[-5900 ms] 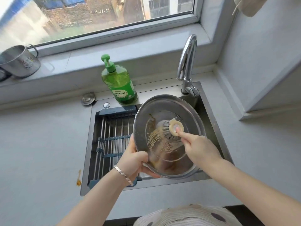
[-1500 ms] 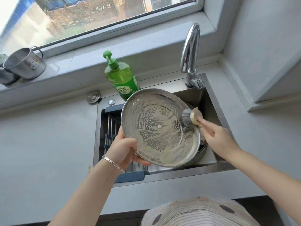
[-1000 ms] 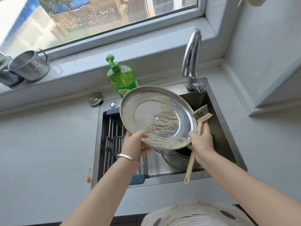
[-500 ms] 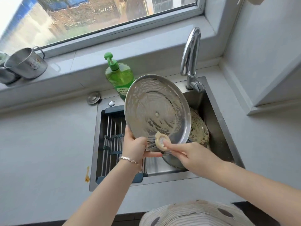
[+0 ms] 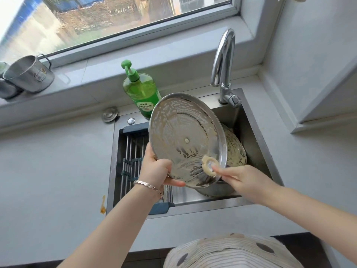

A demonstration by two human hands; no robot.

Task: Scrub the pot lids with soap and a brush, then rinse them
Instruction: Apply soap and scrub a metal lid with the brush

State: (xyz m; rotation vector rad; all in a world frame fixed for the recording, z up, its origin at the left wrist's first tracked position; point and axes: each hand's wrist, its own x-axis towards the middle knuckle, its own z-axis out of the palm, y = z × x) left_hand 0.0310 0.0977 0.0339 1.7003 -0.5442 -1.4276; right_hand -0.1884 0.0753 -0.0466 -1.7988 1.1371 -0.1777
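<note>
A round steel pot lid point(image 5: 181, 132), streaked with soapy foam, is held tilted over the sink point(image 5: 251, 120). My left hand point(image 5: 156, 169) grips its lower left rim. My right hand point(image 5: 245, 182) holds a scrubbing brush point(image 5: 207, 168) whose dark bristles press on the lid's lower inner face. Behind the steel lid, a second, foamy lid point(image 5: 235, 149) rests on a steel pot point(image 5: 214, 189) in the sink. A green soap pump bottle point(image 5: 141, 89) stands on the sink's back edge.
The curved tap point(image 5: 222, 60) rises at the sink's back right. A drying rack point(image 5: 131, 161) fills the sink's left half. Steel mugs point(image 5: 29, 74) stand on the window sill at the left. A drain plug point(image 5: 109, 114) lies on the grey counter.
The brush has slid right along the lid's lower edge. The lid has tipped a little further back. Earlier, the brush was held off the lid beside its right rim.
</note>
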